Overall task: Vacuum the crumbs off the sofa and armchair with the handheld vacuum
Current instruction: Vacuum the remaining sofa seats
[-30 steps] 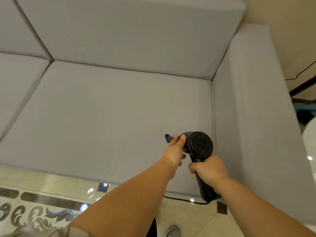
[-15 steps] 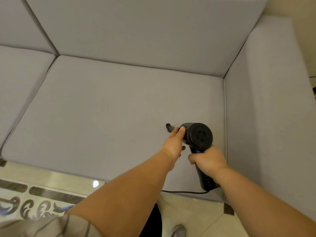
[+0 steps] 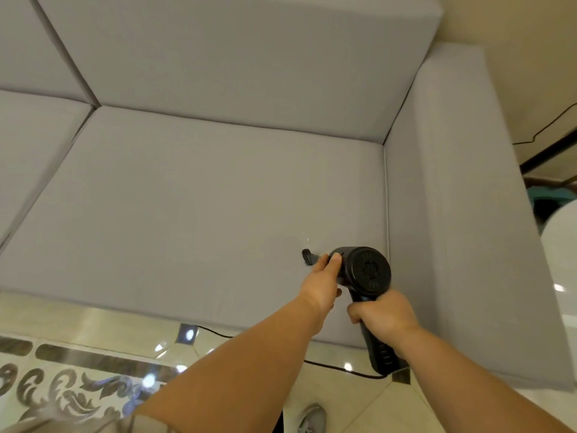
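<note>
The sofa is covered in matt grey woven cloth, smooth and taut. The handheld vacuum looks like matt black plastic with a ribbed handle. The floor is glossy polished tile, throwing back light spots.

You look down on a glossy cream tiled floor that throws back bright spots of light, with a dark scrolled border pattern running along its lower left. Beyond the furniture, a plain cream wall rises at the upper right. At the right edge you see a dark wooden frame, something teal and a blurred white rounded shape.
</note>
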{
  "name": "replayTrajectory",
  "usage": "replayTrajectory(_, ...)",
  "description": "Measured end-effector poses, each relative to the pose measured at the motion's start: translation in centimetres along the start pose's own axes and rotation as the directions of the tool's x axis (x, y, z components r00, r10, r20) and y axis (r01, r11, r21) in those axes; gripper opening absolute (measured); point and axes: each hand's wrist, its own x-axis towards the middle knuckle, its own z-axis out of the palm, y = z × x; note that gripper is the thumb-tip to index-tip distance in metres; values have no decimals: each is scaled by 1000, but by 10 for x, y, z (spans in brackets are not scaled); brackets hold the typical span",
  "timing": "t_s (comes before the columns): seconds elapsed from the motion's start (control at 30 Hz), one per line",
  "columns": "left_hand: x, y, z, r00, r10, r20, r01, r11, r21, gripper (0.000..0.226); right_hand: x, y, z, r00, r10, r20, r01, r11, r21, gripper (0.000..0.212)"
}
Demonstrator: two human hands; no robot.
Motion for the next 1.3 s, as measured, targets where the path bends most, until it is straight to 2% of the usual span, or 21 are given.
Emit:
replayTrajectory(0.17,-10,-4,0,998,59,-23,-61,997,-53,50,-8,7,3,998,-60,-20,61,998,30,24)
replayTrajectory(0.3,-18,-5,-20,991,95,-98,-105,990,-95,52,-4,-7,18,992,-123,30,122,992,21,26)
replayTrajectory(0.43,-7,-8,-45,987,78,-138,-91,991,-96,53,11,-18,44,990,-133,55,132,991,8,28)
replayTrajectory(0.7,-9,-14,-13,999,40,-5,-40,999,-1,44,-9,12,19,998,-62,-14,62,998,32,24)
replayTrajectory(0.83,-23,-8,17,996,71,61,-73,997,28,24,-22,26,-7,993,-38,-107,45,997,59,21)
replayTrajectory(1.0,-18,3,45,992,65,104,-68,997,32,48,-20,34,-26,982,-28,-188,47,994,96,21)
replayTrajectory(1.3,0,-14,60,990,7,139,-22,994,108,51,-1,59,-22,978,96,-186,-64,983,170,16)
